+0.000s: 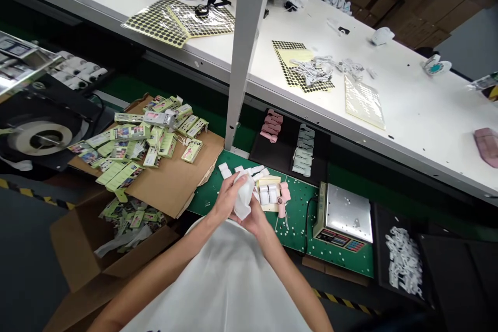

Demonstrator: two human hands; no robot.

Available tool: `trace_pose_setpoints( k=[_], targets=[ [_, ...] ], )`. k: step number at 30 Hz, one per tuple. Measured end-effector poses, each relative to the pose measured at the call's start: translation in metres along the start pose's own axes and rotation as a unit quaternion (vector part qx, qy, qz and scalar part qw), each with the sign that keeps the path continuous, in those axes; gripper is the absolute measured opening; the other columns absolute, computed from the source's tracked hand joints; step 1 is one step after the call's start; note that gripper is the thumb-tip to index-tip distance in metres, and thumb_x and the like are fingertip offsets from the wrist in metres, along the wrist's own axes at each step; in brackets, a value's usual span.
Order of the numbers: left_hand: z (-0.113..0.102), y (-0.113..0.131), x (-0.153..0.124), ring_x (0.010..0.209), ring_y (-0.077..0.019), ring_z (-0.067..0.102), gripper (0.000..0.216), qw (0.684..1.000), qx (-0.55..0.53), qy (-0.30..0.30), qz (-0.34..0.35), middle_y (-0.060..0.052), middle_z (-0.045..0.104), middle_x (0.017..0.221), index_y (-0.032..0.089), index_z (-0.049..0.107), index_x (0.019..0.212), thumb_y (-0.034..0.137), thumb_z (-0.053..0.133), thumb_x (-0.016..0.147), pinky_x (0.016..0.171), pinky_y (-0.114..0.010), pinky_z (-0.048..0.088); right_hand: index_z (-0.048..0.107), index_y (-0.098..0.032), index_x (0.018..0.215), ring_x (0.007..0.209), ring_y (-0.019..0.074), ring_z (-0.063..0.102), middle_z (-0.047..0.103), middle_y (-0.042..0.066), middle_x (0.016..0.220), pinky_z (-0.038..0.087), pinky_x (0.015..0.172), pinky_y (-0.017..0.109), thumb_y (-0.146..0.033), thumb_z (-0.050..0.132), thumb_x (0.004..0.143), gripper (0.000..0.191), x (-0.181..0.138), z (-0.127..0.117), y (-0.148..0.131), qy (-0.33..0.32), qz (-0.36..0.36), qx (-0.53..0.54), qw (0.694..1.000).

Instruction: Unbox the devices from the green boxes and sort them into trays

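Observation:
Between my two hands is a whitish, translucent plastic bag, held close to my body over the green mat. My left hand grips its left side with bent fingers. From the lower right, my right hand closes on the bag; its fingers are partly hidden behind it. Whether anything is inside the bag I cannot tell. Just beyond my hands lie several small white devices. Beside them on the right is a pink device with a white cord.
Small green printed boxes are piled on cardboard at left, above an open carton. A scale stands right, beside a tray of white parts. A metal post rises before the white shelf.

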State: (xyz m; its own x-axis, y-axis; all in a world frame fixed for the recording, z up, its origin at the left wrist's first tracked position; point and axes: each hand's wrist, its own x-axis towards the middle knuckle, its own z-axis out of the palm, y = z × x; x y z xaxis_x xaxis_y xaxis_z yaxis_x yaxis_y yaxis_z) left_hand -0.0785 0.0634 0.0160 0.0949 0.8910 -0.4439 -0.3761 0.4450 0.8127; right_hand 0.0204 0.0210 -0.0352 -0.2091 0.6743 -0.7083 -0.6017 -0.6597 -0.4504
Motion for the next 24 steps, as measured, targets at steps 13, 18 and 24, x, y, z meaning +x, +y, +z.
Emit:
trace_pose_setpoints(
  k=[13, 18, 24],
  targets=[
    [-0.03, 0.02, 0.007, 0.055, -0.02, 0.063, 0.027, 0.984, 0.135, 0.05, 0.107, -0.003, 0.073, 0.065, 0.018, 0.07, 0.083, 0.045, 0.07, 0.082, 0.053, -0.027, 0.049, 0.068, -0.017, 0.098, 0.057, 0.0143, 0.068, 0.075, 0.003, 0.081, 0.049, 0.041, 0.02, -0.051, 0.059, 0.096, 0.035, 0.014, 0.006, 0.011, -0.069, 0.126, 0.094, 0.985],
    [-0.05, 0.022, 0.016, 0.054, -0.0201, 0.063, 0.034, 0.98, 0.071, 0.146, 0.117, -0.001, 0.067, 0.056, 0.018, 0.066, 0.085, 0.051, 0.071, 0.076, 0.05, -0.027, 0.048, 0.069, -0.015, 0.1, 0.059, 0.0122, 0.07, 0.077, 0.005, 0.085, 0.053, 0.046, 0.018, -0.042, 0.065, 0.096, 0.028, 0.016, 0.006, 0.02, -0.093, 0.097, 0.057, 0.989],
    [-0.074, 0.035, 0.029, 0.063, -0.0189, 0.065, 0.034, 0.967, -0.059, 0.215, 0.119, -0.001, 0.065, 0.061, 0.02, 0.06, 0.081, 0.051, 0.073, 0.076, 0.062, -0.028, 0.052, 0.072, -0.013, 0.099, 0.07, 0.0149, 0.075, 0.08, 0.01, 0.088, 0.059, 0.061, 0.018, -0.037, 0.086, 0.079, 0.034, 0.018, 0.009, 0.028, -0.069, 0.043, 0.019, 0.996]
  ],
)
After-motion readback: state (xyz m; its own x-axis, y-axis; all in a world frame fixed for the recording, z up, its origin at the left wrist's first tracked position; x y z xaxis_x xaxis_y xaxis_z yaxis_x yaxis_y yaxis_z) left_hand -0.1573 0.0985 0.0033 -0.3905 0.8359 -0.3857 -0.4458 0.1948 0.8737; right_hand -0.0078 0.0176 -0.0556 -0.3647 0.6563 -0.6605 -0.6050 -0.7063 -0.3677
